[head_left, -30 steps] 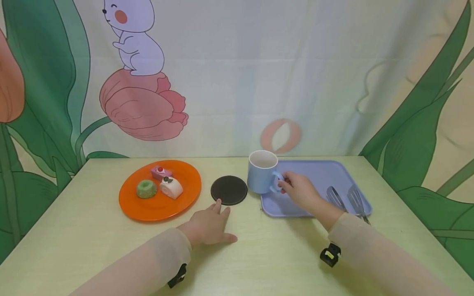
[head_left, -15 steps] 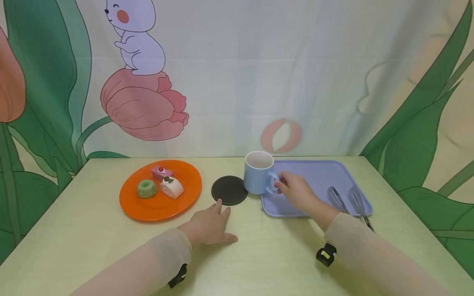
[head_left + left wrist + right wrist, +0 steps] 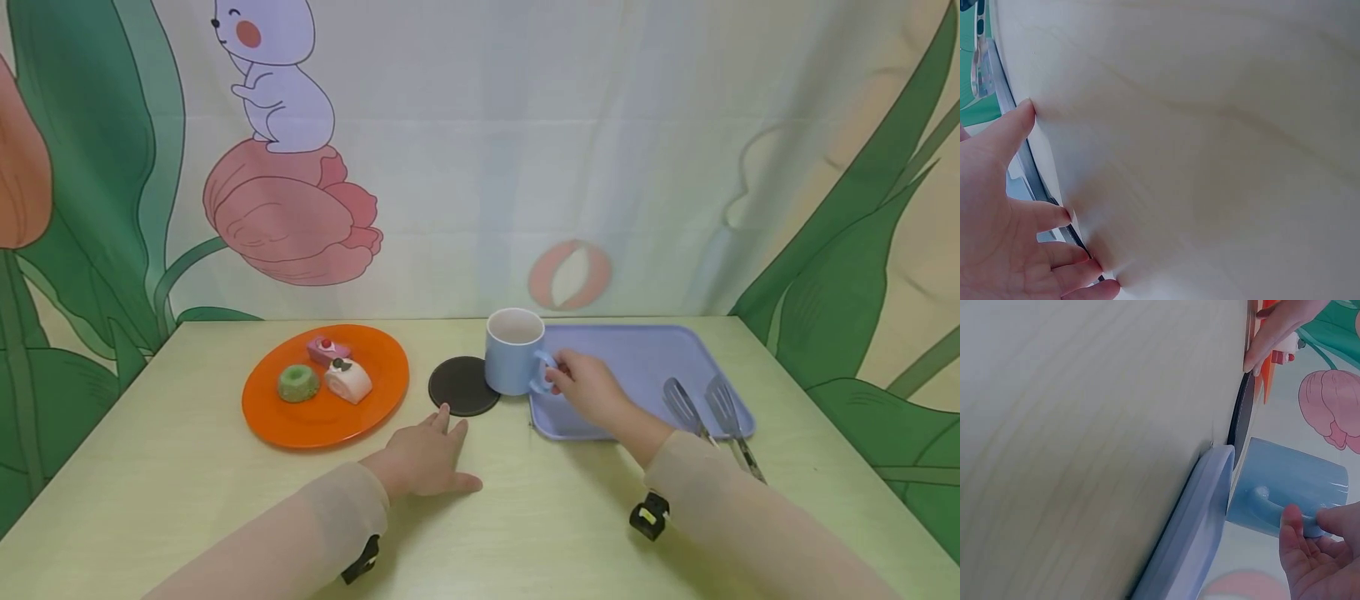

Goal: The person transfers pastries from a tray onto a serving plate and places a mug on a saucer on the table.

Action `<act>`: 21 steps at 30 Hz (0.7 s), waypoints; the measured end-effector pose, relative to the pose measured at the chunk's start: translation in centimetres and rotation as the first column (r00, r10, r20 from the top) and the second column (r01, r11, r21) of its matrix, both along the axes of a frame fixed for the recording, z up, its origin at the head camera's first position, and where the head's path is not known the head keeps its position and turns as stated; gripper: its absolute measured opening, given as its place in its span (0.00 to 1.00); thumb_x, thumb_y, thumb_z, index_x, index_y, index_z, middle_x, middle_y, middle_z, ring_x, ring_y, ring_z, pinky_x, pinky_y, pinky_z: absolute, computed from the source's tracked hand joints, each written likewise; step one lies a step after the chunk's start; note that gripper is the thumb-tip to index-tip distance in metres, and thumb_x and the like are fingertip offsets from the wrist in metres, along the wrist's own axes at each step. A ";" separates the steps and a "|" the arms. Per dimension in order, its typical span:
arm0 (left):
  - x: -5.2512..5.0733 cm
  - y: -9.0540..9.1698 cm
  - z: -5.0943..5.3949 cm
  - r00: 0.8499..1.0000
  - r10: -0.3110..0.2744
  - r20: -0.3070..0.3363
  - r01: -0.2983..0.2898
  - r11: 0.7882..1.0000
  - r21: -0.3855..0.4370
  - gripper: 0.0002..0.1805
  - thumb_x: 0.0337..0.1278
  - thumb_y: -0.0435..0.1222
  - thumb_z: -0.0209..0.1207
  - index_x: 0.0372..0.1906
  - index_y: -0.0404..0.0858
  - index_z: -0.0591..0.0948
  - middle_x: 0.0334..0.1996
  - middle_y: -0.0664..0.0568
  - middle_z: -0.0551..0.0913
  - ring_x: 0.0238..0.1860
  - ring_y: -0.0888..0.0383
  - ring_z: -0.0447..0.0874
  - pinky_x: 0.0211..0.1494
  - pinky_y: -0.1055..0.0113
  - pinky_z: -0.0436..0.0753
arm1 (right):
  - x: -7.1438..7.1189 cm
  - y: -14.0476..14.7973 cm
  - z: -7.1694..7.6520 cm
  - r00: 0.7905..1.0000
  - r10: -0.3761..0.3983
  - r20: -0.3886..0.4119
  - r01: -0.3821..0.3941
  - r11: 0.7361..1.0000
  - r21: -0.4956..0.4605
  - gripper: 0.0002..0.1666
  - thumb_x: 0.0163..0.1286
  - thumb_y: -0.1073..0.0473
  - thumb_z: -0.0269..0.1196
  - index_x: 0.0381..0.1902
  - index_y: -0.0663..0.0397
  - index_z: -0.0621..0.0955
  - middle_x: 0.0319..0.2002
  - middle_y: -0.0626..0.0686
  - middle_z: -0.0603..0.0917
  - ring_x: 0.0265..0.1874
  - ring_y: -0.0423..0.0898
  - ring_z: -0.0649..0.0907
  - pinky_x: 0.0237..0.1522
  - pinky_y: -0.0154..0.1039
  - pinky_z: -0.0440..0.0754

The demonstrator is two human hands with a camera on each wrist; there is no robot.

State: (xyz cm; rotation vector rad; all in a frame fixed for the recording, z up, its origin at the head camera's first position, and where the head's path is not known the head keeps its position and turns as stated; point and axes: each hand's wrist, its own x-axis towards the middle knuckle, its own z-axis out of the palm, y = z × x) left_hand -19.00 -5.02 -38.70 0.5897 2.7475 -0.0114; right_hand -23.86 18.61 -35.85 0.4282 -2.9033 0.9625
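A light blue mug point(image 3: 513, 360) with a white inside is upright, its handle pinched by my right hand point(image 3: 592, 390). In the head view the mug overlaps the right edge of a round black coaster point(image 3: 459, 386) and the left end of a lavender tray point(image 3: 630, 358). The right wrist view shows thumb and fingers around the handle of the mug point(image 3: 1291, 484), above the tray's rim point(image 3: 1204, 512). My left hand point(image 3: 426, 457) lies with spread fingers on the table, a fingertip at the coaster's near edge. Its fingers look straight in the left wrist view.
An orange plate point(image 3: 277, 425) at the left carries a green ring-shaped cake point(image 3: 297, 383), a white roll cake point(image 3: 348, 381) and a pink cake slice point(image 3: 327, 350). A slotted turner point(image 3: 722, 404) and another slotted utensil point(image 3: 681, 403) lie across the tray's right side. A printed curtain point(image 3: 465, 167) hangs behind the table.
My right hand has carried the mug leftward, from beside the coaster to over its right edge. The left hand has stayed in place by the coaster.
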 end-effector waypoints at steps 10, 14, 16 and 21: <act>0.1 0.2 0.2 1.000 0.000 0.004 0.000 1.000 0.007 0.49 0.47 0.67 0.53 0.70 0.42 0.60 0.71 0.39 0.51 0.69 0.46 0.54 0.63 0.50 0.68 | 0.2 -1.0 0.0 1.000 0.009 0.019 -0.009 1.000 -0.012 0.08 0.70 0.62 0.55 0.39 0.63 0.76 0.29 0.53 0.81 0.28 0.45 0.78 0.27 0.36 0.73; 0.2 0.1 0.3 1.000 0.002 0.008 -0.002 1.000 0.011 0.49 0.48 0.67 0.54 0.70 0.41 0.61 0.71 0.39 0.51 0.69 0.46 0.54 0.63 0.49 0.68 | 0.2 -1.4 0.0 1.000 0.018 0.008 -0.018 1.000 -0.012 0.07 0.69 0.62 0.56 0.39 0.63 0.76 0.29 0.53 0.81 0.28 0.45 0.78 0.27 0.35 0.73; 0.2 0.1 0.4 1.000 0.001 0.009 -0.001 1.000 0.012 0.49 0.48 0.67 0.54 0.70 0.41 0.61 0.71 0.39 0.51 0.69 0.46 0.55 0.63 0.49 0.68 | 0.2 -1.6 0.0 1.000 0.022 0.002 -0.022 1.000 -0.017 0.07 0.69 0.62 0.56 0.39 0.63 0.76 0.29 0.54 0.81 0.29 0.45 0.79 0.27 0.36 0.74; 0.2 0.1 0.5 1.000 -0.002 0.007 0.002 1.000 0.012 0.49 0.48 0.67 0.53 0.70 0.41 0.61 0.71 0.39 0.52 0.69 0.46 0.55 0.62 0.50 0.68 | 0.2 -2.1 0.0 1.000 0.026 -0.009 -0.026 0.999 -0.022 0.07 0.69 0.62 0.56 0.38 0.62 0.77 0.27 0.52 0.81 0.28 0.45 0.79 0.28 0.36 0.75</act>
